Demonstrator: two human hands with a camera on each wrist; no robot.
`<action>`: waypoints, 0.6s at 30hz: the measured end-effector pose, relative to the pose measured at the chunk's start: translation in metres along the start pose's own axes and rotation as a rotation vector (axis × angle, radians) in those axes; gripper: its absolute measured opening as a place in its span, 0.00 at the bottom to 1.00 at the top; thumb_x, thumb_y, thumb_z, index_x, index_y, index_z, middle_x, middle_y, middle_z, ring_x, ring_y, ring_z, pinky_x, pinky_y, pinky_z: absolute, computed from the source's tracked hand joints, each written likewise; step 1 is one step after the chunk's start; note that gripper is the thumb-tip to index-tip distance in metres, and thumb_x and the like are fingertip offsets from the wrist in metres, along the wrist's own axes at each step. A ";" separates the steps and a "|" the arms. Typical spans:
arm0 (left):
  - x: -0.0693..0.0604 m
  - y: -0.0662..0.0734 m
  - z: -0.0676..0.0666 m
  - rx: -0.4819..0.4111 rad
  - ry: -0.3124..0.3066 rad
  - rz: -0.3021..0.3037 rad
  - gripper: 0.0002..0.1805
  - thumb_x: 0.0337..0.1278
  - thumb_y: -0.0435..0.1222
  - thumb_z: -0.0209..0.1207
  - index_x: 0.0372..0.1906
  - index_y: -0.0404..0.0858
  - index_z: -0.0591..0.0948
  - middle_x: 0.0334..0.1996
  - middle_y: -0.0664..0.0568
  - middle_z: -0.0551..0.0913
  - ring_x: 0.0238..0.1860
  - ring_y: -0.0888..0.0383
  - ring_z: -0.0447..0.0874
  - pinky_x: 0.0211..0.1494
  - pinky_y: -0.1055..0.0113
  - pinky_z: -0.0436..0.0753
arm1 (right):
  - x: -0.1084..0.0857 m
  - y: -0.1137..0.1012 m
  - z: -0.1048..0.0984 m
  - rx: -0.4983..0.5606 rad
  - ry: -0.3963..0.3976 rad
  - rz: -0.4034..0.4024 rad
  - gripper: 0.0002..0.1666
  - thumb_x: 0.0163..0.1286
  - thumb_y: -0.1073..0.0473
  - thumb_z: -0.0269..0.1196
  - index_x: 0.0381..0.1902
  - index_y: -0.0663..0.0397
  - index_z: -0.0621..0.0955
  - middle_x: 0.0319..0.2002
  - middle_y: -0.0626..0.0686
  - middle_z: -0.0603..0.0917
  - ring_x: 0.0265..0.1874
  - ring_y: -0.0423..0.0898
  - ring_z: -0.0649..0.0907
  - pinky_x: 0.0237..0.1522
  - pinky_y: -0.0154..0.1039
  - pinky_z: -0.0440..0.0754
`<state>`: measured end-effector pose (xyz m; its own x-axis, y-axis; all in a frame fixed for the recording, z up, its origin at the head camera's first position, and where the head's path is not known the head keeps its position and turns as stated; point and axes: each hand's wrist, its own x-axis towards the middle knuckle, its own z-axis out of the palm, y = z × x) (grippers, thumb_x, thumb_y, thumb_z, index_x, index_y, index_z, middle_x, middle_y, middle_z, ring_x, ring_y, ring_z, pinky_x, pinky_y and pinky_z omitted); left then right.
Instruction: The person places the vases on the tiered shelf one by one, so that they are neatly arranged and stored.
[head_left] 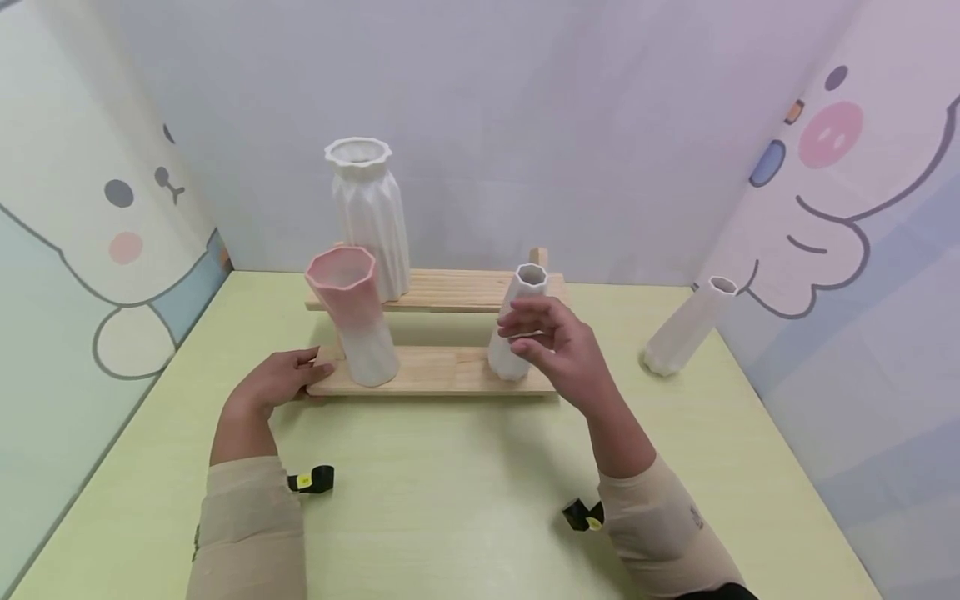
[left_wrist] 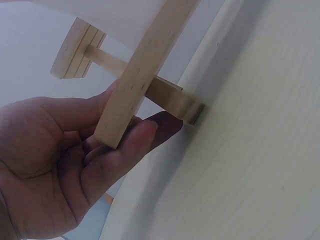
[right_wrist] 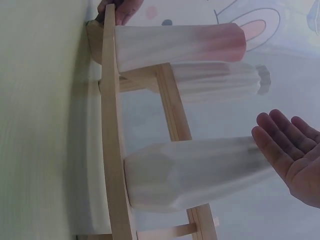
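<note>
My left hand (head_left: 277, 385) grips the left end of a two-tier wooden stand (head_left: 442, 372); the left wrist view shows its thumb and fingers around the lower board (left_wrist: 132, 85). Near the neck of a slim white vase (head_left: 506, 354), my right hand (head_left: 561, 346) is raised with fingers extended, holding nothing. Whether it touches the vase I cannot tell. That vase stands upright at the lower board's right end. A pink-and-white vase (head_left: 358, 321) stands on the left of the same board. Behind it, a wide ribbed white vase (head_left: 371, 221) sits on the upper board.
Another slim white vase (head_left: 684, 332) stands on the pale yellow-green table (head_left: 435, 500), right of the stand. Small black pieces with yellow labels (head_left: 322, 478) show beside both forearms. Walls with cartoon prints (head_left: 832, 133) enclose the back and sides.
</note>
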<state>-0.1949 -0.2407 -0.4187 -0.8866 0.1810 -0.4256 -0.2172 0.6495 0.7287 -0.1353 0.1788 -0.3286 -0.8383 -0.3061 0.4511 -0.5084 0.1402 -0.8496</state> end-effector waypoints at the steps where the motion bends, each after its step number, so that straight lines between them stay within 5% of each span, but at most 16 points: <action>1: 0.000 0.000 0.000 -0.002 -0.003 0.003 0.48 0.67 0.57 0.53 0.77 0.35 0.48 0.69 0.31 0.66 0.48 0.52 0.87 0.69 0.33 0.58 | 0.000 0.000 -0.002 0.006 0.009 -0.010 0.31 0.66 0.51 0.66 0.59 0.64 0.73 0.49 0.64 0.84 0.47 0.51 0.85 0.49 0.38 0.84; 10: -0.001 -0.001 0.001 0.015 -0.004 0.025 0.48 0.67 0.58 0.53 0.77 0.34 0.48 0.68 0.30 0.66 0.47 0.51 0.87 0.69 0.34 0.59 | -0.002 0.003 -0.028 0.079 0.105 -0.117 0.28 0.65 0.55 0.67 0.53 0.72 0.74 0.42 0.66 0.83 0.41 0.48 0.86 0.44 0.37 0.86; 18: 0.000 -0.002 0.001 0.008 0.002 0.026 0.47 0.68 0.57 0.53 0.77 0.34 0.49 0.67 0.31 0.69 0.49 0.53 0.86 0.69 0.35 0.61 | -0.004 0.000 -0.044 0.046 0.164 -0.090 0.25 0.64 0.65 0.68 0.54 0.73 0.74 0.41 0.60 0.86 0.40 0.46 0.87 0.43 0.35 0.85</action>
<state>-0.1936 -0.2412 -0.4207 -0.8928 0.1965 -0.4054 -0.1906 0.6505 0.7352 -0.1408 0.2215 -0.3178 -0.8129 -0.1574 0.5607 -0.5760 0.0750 -0.8140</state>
